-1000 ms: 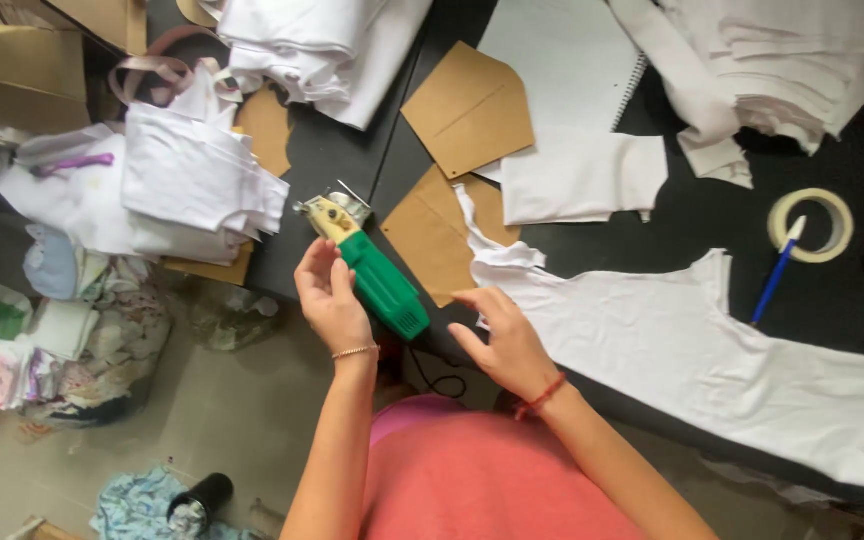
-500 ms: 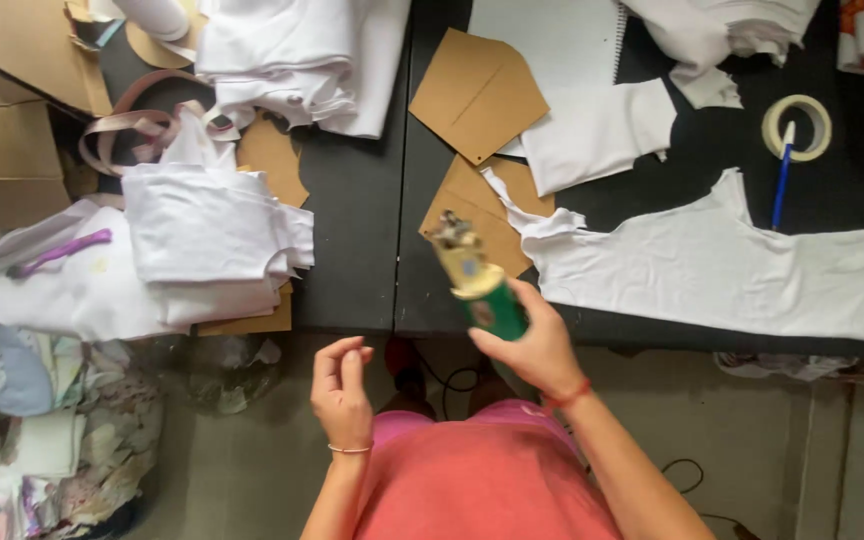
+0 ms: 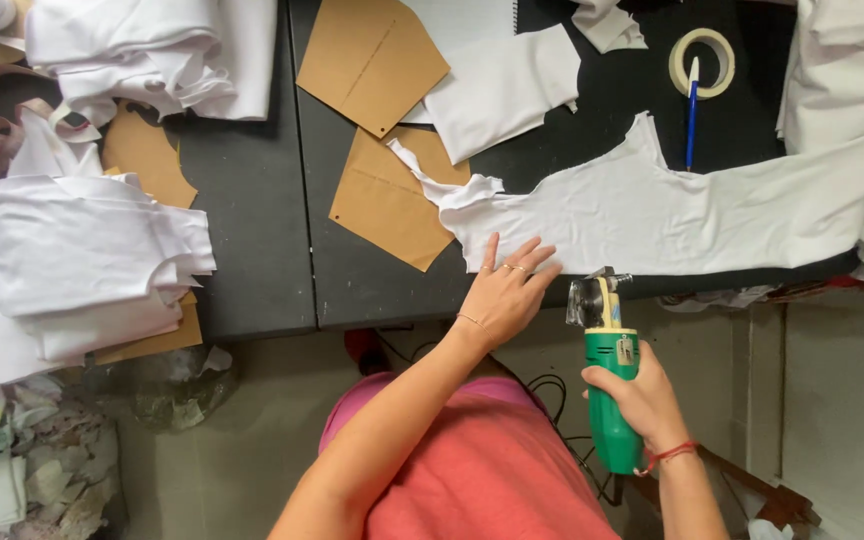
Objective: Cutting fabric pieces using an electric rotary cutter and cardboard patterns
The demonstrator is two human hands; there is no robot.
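Nearest the camera, the person's torso in a coral-pink top (image 3: 472,470), both bare forearms reaching forward from it. Right hand (image 3: 642,400), a red cord at the wrist, clenched round the green handle of an electric fabric cutter (image 3: 607,385); the tool is held upright just off the near edge of the table, its metal blade head topmost and level with that edge, close below the hem of the cloth. Left hand (image 3: 507,290), rings on two fingers and a thin bracelet at the wrist, released and holding nothing, laid flat with fingers spread on the near edge of a long piece of white fabric (image 3: 692,215). The fabric lies spread across the dark table (image 3: 252,240), running from the middle towards the right, a curved cut-out along its far edge. Just left of the left hand, a brown card pattern piece (image 3: 382,205), partly under the ragged end of the fabric. Further left, a stack of folded white cloth pieces (image 3: 72,260) over another card shape, at the table's left end. Beyond the fabric, a blue pen (image 3: 691,125) with its tip inside a roll of tape (image 3: 702,62). At the far side, a second brown card pattern (image 3: 372,62), a smaller white cut piece (image 3: 497,90) beside it, and a heap of white cloth (image 3: 142,50) at far left. On the floor at lower left, cloth scraps (image 3: 12,460).
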